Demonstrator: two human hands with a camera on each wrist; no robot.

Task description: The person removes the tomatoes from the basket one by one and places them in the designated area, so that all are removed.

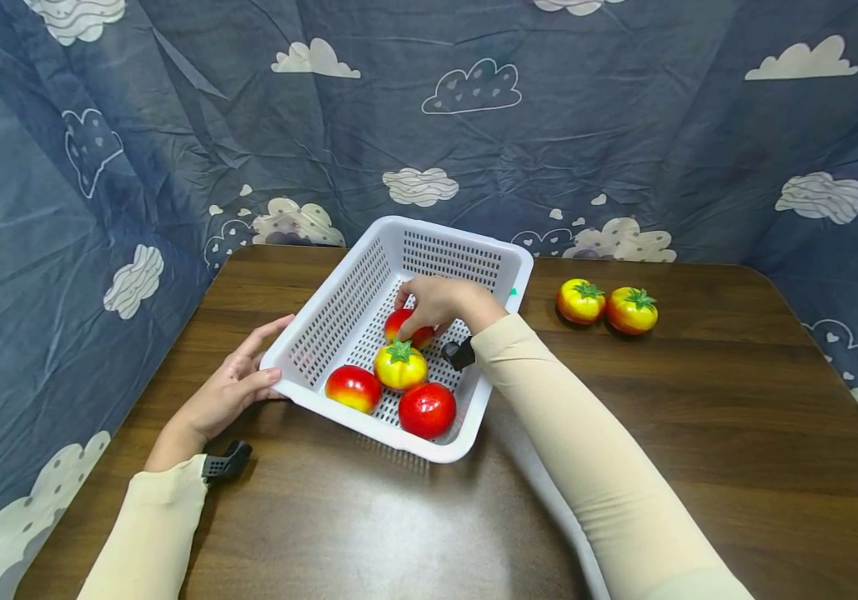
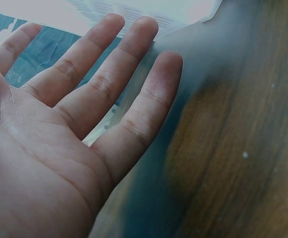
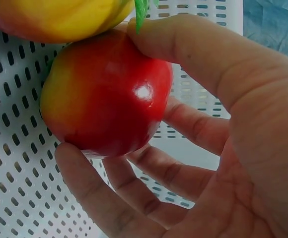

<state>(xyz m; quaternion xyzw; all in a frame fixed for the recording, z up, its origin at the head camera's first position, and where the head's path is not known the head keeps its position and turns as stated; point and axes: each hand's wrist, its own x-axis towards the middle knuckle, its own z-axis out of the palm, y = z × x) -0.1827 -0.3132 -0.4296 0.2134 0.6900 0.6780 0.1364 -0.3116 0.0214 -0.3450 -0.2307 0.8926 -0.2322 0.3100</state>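
A white plastic basket point(image 1: 466, 442) with slotted walls stands tilted askew on the table. My right hand point(image 1: 439, 302) reaches inside and grips a red-and-yellow tomato point(image 1: 419, 337); in the right wrist view, thumb and fingers curve round this tomato point(image 3: 109, 99). Beside it lie a yellow tomato point(image 1: 401, 372) with a green leafy top, a red-and-yellow tomato point(image 1: 353, 388) and a red tomato point(image 1: 427, 411). At the basket's left corner my left hand point(image 1: 237, 383) touches the rim, its fingers point(image 2: 104, 82) nearly straight and spread in the left wrist view.
Two yellow-red tomatoes, one point(image 1: 580, 302) and another point(image 1: 631, 311), sit side by side on the brown wooden table point(image 1: 699, 417), right of the basket. A dark cloth point(image 1: 474, 150) with cloud prints hangs behind the table's far edge.
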